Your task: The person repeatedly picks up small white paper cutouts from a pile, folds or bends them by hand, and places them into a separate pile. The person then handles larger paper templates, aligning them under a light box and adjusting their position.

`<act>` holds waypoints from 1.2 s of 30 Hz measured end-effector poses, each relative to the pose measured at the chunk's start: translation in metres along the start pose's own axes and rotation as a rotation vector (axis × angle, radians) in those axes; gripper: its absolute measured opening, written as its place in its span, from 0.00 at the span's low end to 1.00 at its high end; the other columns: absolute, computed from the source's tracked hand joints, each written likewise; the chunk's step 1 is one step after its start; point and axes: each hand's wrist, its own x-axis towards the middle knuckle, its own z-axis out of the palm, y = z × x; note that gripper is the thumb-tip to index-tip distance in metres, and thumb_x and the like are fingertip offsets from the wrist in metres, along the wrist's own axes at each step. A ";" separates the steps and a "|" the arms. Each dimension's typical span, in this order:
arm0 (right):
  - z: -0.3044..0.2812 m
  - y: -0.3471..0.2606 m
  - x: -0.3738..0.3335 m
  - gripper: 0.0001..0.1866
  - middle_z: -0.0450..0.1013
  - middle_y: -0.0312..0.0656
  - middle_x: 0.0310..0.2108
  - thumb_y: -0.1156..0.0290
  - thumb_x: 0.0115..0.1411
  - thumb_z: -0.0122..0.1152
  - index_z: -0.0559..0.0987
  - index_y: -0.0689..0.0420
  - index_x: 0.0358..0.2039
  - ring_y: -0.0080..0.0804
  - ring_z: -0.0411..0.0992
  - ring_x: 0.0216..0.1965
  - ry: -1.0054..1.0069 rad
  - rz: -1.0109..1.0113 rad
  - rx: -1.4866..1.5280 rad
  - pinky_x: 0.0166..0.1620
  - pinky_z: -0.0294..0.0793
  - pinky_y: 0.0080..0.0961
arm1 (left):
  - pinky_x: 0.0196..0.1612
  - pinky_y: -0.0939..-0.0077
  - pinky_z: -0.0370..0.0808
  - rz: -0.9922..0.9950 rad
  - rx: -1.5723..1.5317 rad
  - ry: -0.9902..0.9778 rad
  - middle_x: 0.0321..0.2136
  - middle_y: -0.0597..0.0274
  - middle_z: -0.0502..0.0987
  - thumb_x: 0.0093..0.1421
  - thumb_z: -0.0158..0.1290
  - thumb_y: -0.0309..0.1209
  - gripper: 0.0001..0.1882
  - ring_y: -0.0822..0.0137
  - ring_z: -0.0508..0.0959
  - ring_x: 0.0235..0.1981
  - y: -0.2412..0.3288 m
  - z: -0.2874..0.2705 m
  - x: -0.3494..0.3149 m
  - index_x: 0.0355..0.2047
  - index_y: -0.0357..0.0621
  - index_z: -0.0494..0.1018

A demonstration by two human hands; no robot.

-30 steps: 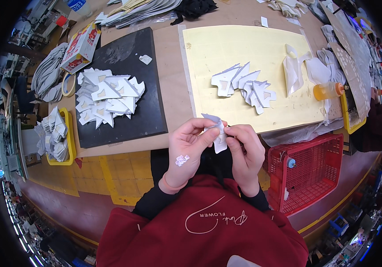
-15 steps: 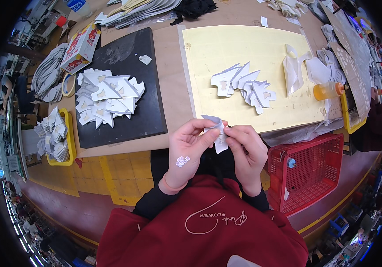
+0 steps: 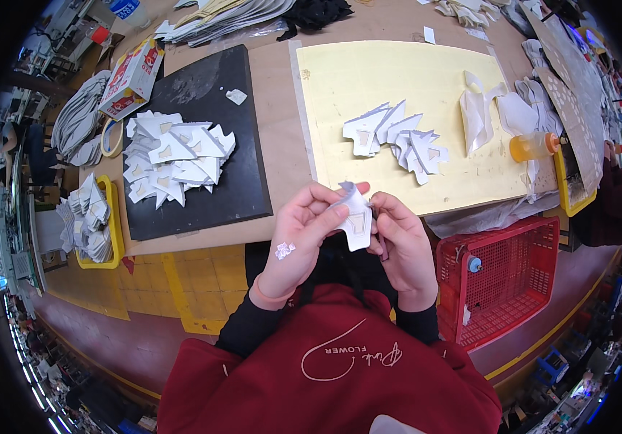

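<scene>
My left hand (image 3: 300, 224) pinches a white cut piece (image 3: 357, 226), probably shoe-upper material, between thumb and fingers. The piece has a grey edge, a curled top and a small beige patch on its face. Several tiny white stickers (image 3: 285, 250) lie on the back of this hand by the thumb. Just right of the piece is my right hand (image 3: 403, 242), its fingers closed. A thin dark thing shows at its fingers, too small to name. Similar pieces lie fanned in a small group (image 3: 416, 145) on the yellow sheet (image 3: 390, 69), and in a larger heap (image 3: 173, 155) on the black board (image 3: 209, 79).
At the sheet's right lies a bottle of amber liquid (image 3: 534, 147). A red plastic crate (image 3: 499, 282) stands below the table's right edge. On the left are a yellow basket of pieces (image 3: 117, 224), a tape roll (image 3: 112, 137) and a carton (image 3: 131, 79). Stacked pieces (image 3: 231, 20) lie at the back.
The white piece has turned so its patched face now shows. My right fingers have moved off its top to its right side, and my left hand has shifted slightly left.
</scene>
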 end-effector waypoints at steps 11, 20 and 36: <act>0.050 0.028 0.002 0.21 0.73 0.37 0.31 0.78 0.51 0.66 0.84 0.48 0.47 0.31 0.73 0.25 -0.141 -0.827 -1.566 0.28 0.73 0.28 | 0.35 0.76 0.81 0.521 1.050 0.343 0.29 0.56 0.79 0.60 0.59 0.22 0.05 0.69 0.82 0.30 0.004 -0.012 0.023 0.35 0.34 0.76; 0.038 0.004 -0.004 0.23 0.76 0.41 0.32 0.79 0.56 0.65 0.80 0.56 0.54 0.35 0.75 0.28 -0.332 -0.591 -1.556 0.31 0.75 0.29 | 0.52 0.72 0.73 0.692 1.513 0.915 0.41 0.55 0.80 0.60 0.60 0.27 0.16 0.64 0.79 0.45 0.099 -0.094 0.015 0.49 0.36 0.76; 0.022 -0.011 -0.017 0.22 0.76 0.45 0.32 0.81 0.56 0.66 0.80 0.61 0.52 0.35 0.77 0.29 -0.091 -0.715 -1.278 0.33 0.76 0.27 | 0.47 0.71 0.75 0.505 1.175 0.153 0.37 0.56 0.79 0.59 0.61 0.24 0.10 0.62 0.79 0.43 -0.007 -0.001 0.078 0.40 0.33 0.75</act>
